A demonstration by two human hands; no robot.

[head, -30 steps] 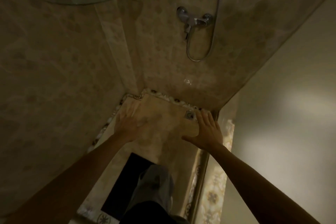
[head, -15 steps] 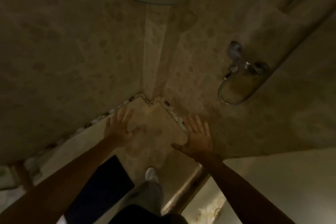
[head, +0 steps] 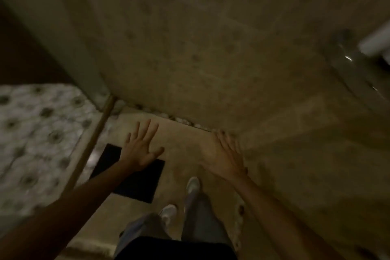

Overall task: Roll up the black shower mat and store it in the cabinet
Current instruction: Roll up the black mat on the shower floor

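The black shower mat (head: 139, 183) lies flat and unrolled on the beige shower floor, left of my feet. My left hand (head: 140, 148) hovers above its far edge with fingers spread and palm down, holding nothing. My left forearm crosses the mat and hides part of it. My right hand (head: 226, 157) is stretched out to the right near the wall corner, fingers apart and empty. No cabinet is in view.
Tiled shower walls (head: 211, 48) rise close ahead and to the right. A threshold strip (head: 92, 143) separates the shower floor from a patterned tile floor (head: 38, 137) on the left. My two shoes (head: 193, 183) stand right of the mat. A glass shelf (head: 358, 65) juts out upper right.
The view has swung left; the faucet has gone out of view and the patterned floor has appeared. The whole mat now shows, with my left hand over its far edge.
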